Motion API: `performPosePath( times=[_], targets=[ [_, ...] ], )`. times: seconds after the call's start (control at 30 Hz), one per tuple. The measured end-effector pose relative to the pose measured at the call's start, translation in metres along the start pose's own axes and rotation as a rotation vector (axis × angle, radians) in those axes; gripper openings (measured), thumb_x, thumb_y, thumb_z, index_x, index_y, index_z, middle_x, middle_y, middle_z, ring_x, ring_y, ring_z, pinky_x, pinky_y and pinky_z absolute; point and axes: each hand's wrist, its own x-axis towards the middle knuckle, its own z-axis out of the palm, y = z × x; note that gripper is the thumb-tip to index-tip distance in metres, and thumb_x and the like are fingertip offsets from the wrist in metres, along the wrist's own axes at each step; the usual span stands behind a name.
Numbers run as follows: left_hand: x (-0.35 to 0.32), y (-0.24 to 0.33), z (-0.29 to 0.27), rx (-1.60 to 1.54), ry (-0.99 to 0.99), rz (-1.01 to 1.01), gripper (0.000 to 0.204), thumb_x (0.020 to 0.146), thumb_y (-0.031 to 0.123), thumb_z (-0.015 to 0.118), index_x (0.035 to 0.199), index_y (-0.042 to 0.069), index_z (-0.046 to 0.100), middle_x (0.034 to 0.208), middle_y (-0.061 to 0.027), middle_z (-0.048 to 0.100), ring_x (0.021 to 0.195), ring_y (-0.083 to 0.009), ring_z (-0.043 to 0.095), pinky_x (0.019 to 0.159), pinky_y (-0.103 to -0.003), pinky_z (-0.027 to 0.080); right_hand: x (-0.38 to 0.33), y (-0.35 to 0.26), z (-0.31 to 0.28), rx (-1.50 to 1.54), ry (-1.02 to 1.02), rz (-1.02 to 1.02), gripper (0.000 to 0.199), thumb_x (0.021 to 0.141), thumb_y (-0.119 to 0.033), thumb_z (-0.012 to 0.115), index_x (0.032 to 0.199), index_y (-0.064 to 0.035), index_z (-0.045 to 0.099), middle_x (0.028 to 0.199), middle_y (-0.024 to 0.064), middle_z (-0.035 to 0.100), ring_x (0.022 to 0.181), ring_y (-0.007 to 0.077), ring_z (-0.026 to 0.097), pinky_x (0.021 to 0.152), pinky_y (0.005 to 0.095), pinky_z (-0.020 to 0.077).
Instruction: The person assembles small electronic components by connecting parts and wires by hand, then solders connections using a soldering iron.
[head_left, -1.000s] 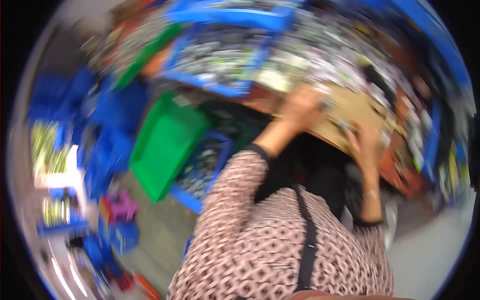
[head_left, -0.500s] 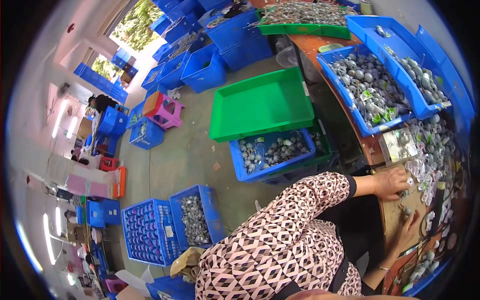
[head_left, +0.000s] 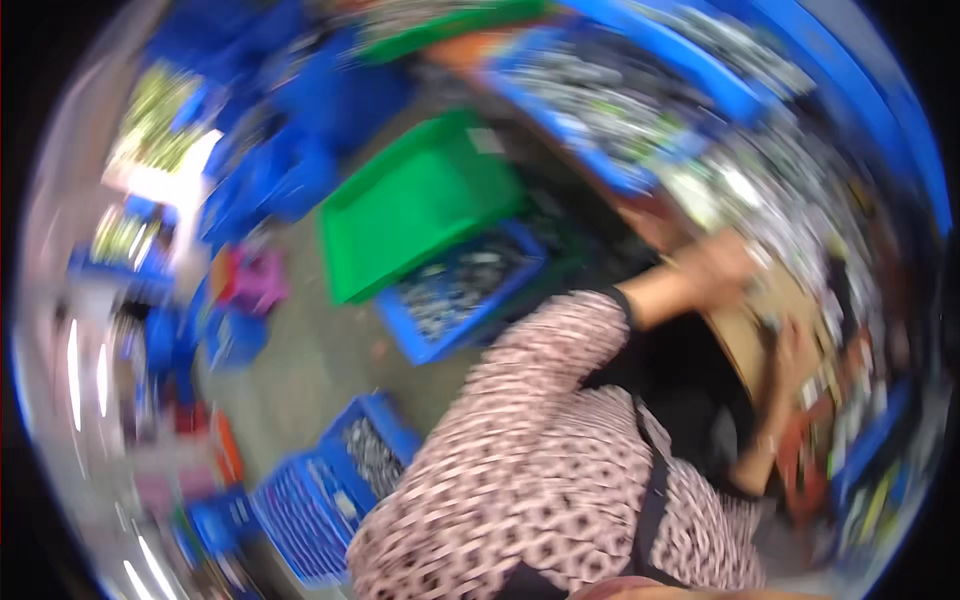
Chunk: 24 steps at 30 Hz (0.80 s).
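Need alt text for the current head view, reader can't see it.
Blurred overhead fisheye view: a person's left hand and right hand are at a tan work surface; whether they hold anything is unclear. Grey pieces fill a blue bin beyond the hands. A green tray and pink stool are off to the left.

Grey flr (head_left: 300,365), pink stool (head_left: 262,280), strip lts (head_left: 73,370) L.

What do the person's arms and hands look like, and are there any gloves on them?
No gloves: the left hand and right hand look bare. The left sleeve is pale pink with a dark repeating pattern, ending in a black cuff. The right sleeve matches. Blur hides smaller details.
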Motion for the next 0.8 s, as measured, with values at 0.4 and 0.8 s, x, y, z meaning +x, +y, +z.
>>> performPosePath(
  times=[0.4,0.8],
  targets=[
    [0.009,0.013,-0.014,-0.078,-0.109,-0.024,0.047,0.083,0.026,0.077,0.123,0.006,0.063,0.115,-0.013,0.065,0.112,-0.0344,0.058,0.097,-0.045,0.046,-0.014,0.012,-0.022,0.328,0.027,-0.013,0.02,0.099,-0.015,0.056,0.105,-0.0014,0.07,0.071,0.0062,0.068,0.065,0.0156,0.066,0.062,0.0294,0.0513],
    [0.008,0.01,-0.018,-0.029,-0.12,-0.027,0.047,0.083,0.027,0.077,0.123,0.006,0.063,0.114,-0.0121,0.065,0.111,-0.033,0.058,0.096,-0.044,0.046,-0.018,0.017,-0.025,0.1,0.071,-0.065,0.018,0.096,-0.018,0.057,0.102,-0.0065,0.07,0.075,0.0084,0.071,0.075,0.0249,0.069,0.08,0.0392,0.0476]
  ],
)
